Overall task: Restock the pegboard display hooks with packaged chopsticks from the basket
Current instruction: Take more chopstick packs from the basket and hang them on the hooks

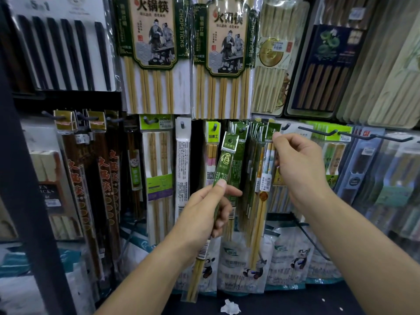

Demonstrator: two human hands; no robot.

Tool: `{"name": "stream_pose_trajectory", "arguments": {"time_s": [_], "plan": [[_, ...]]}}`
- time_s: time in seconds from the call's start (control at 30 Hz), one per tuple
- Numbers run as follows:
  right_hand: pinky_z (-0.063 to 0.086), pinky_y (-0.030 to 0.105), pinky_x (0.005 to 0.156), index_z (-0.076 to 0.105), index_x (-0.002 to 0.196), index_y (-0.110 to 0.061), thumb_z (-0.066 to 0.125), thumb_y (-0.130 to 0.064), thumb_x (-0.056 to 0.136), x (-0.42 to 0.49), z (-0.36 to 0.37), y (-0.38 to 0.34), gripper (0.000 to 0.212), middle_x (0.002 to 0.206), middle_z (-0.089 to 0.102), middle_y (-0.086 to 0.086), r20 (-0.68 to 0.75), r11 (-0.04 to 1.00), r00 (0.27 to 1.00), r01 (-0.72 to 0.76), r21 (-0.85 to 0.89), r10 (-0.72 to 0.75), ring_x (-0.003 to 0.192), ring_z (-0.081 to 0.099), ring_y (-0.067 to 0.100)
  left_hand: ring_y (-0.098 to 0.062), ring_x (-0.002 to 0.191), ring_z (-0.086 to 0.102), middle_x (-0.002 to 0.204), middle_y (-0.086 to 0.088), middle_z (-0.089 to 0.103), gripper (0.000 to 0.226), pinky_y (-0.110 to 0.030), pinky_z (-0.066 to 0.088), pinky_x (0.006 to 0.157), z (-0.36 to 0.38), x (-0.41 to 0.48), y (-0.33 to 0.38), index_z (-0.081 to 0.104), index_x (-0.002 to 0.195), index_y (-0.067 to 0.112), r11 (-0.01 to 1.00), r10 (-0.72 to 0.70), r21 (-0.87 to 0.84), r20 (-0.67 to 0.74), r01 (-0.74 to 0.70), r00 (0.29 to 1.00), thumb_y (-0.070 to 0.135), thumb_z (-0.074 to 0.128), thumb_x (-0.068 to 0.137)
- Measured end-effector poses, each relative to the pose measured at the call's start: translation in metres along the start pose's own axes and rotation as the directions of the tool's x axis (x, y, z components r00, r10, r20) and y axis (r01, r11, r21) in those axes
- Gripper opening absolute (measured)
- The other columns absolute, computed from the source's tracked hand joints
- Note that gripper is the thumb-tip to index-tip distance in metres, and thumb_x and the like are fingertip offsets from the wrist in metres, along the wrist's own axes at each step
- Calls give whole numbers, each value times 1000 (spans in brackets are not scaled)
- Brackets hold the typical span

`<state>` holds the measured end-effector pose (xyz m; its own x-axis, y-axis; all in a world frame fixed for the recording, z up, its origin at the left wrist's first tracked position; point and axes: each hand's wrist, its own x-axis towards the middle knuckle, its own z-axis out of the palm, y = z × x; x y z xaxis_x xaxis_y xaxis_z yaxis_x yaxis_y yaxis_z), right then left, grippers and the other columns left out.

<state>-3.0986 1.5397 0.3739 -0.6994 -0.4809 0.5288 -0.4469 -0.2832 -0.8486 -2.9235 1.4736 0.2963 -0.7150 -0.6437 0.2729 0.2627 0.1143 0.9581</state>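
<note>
A slim packet of chopsticks [227, 155] — green card top with a round hanging hole, clear sleeve, pale bamboo sticks, barcode sticker low down — tilts with its top just beside a bunch of hanging green packets [254, 142]. The left hand [205, 210] pinches its middle between thumb and fingers. The right hand [300, 169] pinches the green top of a packet at the bunch's right edge.
</note>
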Motion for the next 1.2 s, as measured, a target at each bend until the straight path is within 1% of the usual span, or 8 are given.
{"name": "stream_pose_trajectory", "arguments": {"time_s": [0.3,0.47,0.63,0.73,0.87,0.97,1.1,1.2], "plan": [[41,11,57,57,81,8,60,-26,101,6,2,-1,40,69,39,8,-5,1000,1000,7,4,-7,63,36,15,-11,55,42,67,3,53,26,-24,35,46,-3,1,-5,61,84,32,1000,7,-24,-13,-8,1000,44,48,103],[42,16,69,53,78,12,60,-24,100,8,1,1,43,67,39,10,0,998,999,43,-47,-44,62,35,17,-9,55,45,68,4,55,38,-25,36,46,-4,5,-9,48,129,43,998,-4,-63,-22,3,1000,46,50,91],[47,29,67,65,78,-8,66,-34,96,5,-2,8,32,66,54,3,-28,993,999,40,-112,-44,63,49,14,-11,58,53,68,6,56,19,-25,42,47,0,4,-5,59,88,24,998,64,21,-24,-64,998,41,51,93],[50,32,68,66,86,-14,68,-37,95,-2,-9,9,24,73,60,2,-59,992,997,49,-113,-56,66,54,12,-17,63,60,69,-1,61,22,-30,54,53,6,3,-2,61,92,16,997,68,43,5,-68,998,37,56,96],[51,16,63,71,83,-25,66,-30,98,-20,-12,2,17,78,72,1,54,995,994,95,-10,-95,64,60,4,-19,67,65,85,-16,57,20,-37,60,58,20,7,2,59,101,4,995,67,77,23,-69,997,24,60,103],[47,14,56,72,81,-20,66,-25,99,-27,-11,-3,19,65,65,2,135,993,984,114,20,-116,59,55,4,-31,73,63,84,-26,51,35,-55,60,72,33,13,5,54,98,-2,979,112,166,50,-119,992,33,61,100],[46,18,53,71,80,-15,65,-20,98,-23,-11,-9,20,55,56,-6,148,997,986,78,17,-80,55,53,7,-18,69,46,72,-3,43,32,-42,44,69,40,17,10,52,81,10,937,173,300,42,-178,984,33,61,101],[49,26,59,69,78,-11,64,-24,99,-15,-3,-16,26,53,55,-7,167,994,982,102,-43,-93,55,53,8,-19,73,47,77,-4,44,31,-45,48,73,37,20,15,55,85,11,943,201,269,2,-194,980,39,60,95]]}}
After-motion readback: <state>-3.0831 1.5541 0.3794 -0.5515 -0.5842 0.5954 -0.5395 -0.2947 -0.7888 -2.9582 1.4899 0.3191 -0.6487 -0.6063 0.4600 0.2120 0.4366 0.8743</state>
